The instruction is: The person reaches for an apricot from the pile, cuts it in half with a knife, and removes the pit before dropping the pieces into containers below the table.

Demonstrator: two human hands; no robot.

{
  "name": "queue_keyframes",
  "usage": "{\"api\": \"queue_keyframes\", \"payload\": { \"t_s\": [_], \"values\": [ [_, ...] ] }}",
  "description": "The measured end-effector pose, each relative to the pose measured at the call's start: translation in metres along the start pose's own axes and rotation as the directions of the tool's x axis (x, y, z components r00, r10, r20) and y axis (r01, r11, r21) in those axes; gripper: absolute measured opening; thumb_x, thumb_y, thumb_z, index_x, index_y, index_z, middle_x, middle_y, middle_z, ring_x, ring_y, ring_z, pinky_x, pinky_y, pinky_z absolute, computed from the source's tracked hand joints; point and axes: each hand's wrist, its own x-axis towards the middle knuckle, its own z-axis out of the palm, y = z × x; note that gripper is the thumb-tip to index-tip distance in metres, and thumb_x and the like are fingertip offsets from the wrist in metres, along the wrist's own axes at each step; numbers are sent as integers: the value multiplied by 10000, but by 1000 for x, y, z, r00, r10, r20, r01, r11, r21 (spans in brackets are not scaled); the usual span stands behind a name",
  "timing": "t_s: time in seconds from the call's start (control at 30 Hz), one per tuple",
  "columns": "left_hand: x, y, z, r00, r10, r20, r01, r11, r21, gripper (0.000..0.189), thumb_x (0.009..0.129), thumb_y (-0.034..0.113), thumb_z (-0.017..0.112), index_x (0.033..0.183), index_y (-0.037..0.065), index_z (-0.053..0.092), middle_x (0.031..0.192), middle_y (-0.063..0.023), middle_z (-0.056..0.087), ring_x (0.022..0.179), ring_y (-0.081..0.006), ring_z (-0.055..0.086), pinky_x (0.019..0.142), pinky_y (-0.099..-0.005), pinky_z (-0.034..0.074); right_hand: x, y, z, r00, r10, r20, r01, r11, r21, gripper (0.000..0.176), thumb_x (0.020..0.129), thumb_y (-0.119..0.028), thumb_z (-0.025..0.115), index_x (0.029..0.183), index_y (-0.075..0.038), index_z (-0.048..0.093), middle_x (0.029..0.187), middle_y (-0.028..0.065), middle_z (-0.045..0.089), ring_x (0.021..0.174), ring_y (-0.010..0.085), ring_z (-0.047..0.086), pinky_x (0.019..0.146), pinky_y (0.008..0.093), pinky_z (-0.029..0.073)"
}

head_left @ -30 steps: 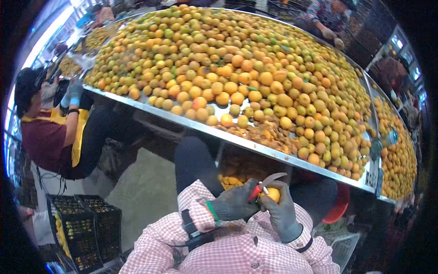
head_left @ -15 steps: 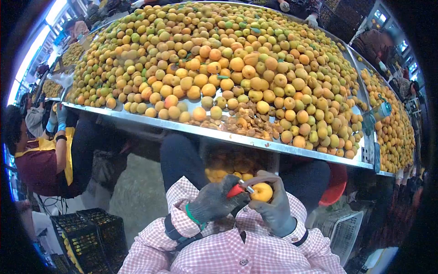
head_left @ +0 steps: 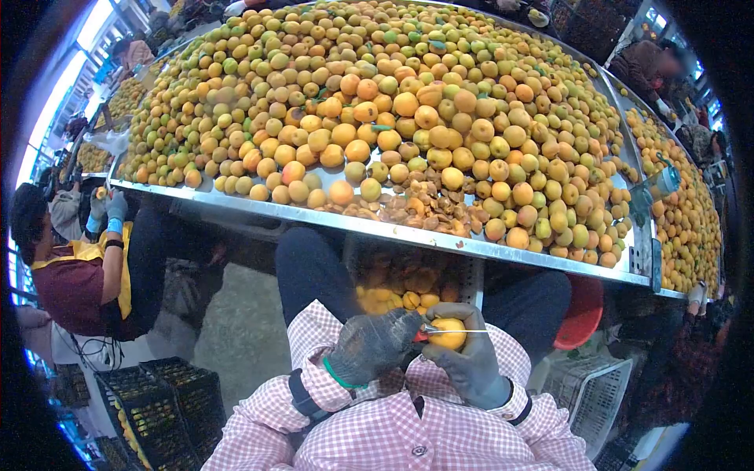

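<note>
Gloved in dark grey with a green cuff, my left hand (head_left: 367,344) closes round the red handle of a knife (head_left: 422,335). The thin blade lies across a yellow-orange apricot (head_left: 448,339), seen almost edge-on. My right hand (head_left: 473,363), in a grey glove, holds that apricot between thumb and fingers, close in front of my chest. Just beyond my hands and below the table edge, several apricots (head_left: 411,300) lie in a container between my knees. Part of the knife handle is hidden by my left fingers.
A metal-edged table (head_left: 314,220) bears a large heap of apricots (head_left: 377,102), with brown cut pieces (head_left: 428,208) near its front edge. A red tub (head_left: 580,312) and grey crate (head_left: 589,396) stand right, black crates (head_left: 161,408) left. A co-worker (head_left: 82,275) sits at left.
The knife has turned from lying over the apricot's top to crossing its face, edge-on. The apricot has shifted slightly within my right hand. At left, the co-worker's hands have risen a little.
</note>
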Motion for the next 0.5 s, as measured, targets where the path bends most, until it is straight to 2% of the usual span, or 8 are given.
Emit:
{"api": "queue_keyframes", "payload": {
  "t_s": [0.07,0.13,0.27,0.33,0.37,0.4,0.43,0.5],
  "values": [
    [0,-1,1,1000,0,17,-1,999,46,308,711,165,683,974,57,565,823,-130,625,684,-339,629,571,-417,496,-1,1,1,1000,-7,3,7,999,-54,463,727,-110,737,1103,-50,474,1074,75,496,963,150,518,846,292,433],
    [1,0,1,999,0,33,-3,996,92,305,715,168,677,977,56,567,841,-129,622,691,-335,629,574,-413,497,-3,-2,7,997,67,-38,-60,987,151,460,723,-101,737,1099,-50,477,1050,81,508,960,162,522,843,301,435],
    [2,-4,7,996,-9,89,-3,991,131,328,734,214,662,1002,56,559,816,-137,619,697,-338,629,586,-421,495,-1,5,8,989,87,-121,-76,993,90,440,717,-95,735,1079,-41,491,1023,100,522,948,192,534,831,314,440],
    [2,-4,10,992,-31,125,17,994,112,341,744,233,659,1018,59,554,818,-145,619,701,-342,630,591,-424,496,3,12,6,984,-83,-156,47,974,-222,429,702,-91,738,1058,-33,506,1012,120,527,947,230,533,839,337,430],
    [2,-2,11,981,-100,164,96,995,28,342,761,246,653,1028,62,545,823,-154,621,715,-348,631,595,-428,497,4,8,4,984,-87,-158,51,974,-221,429,702,-91,738,1058,-33,506,1012,120,527,947,230,533,839,337,430],
    [4,0,11,965,-163,207,177,983,-53,344,777,260,647,1038,66,537,828,-162,623,728,-354,632,600,-431,497,6,1,1,965,-252,-73,203,893,-401,426,698,-102,738,1053,-34,512,1019,122,527,959,237,529,849,345,424],
    [5,1,12,965,-163,206,177,983,-53,344,777,260,647,1038,66,537,828,-162,623,728,-354,632,600,-431,497,8,-4,-3,920,-389,41,345,758,-553,424,693,-112,738,1047,-34,517,1026,125,527,970,244,524,858,354,418],
    [6,4,13,916,-313,251,345,934,-96,439,808,370,617,1068,29,527,844,-199,631,727,-372,628,594,-454,488,16,1,-13,937,-341,82,329,774,-541,440,689,-125,738,1059,-36,517,1031,128,527,983,257,522,875,358,411]
  ]
}}
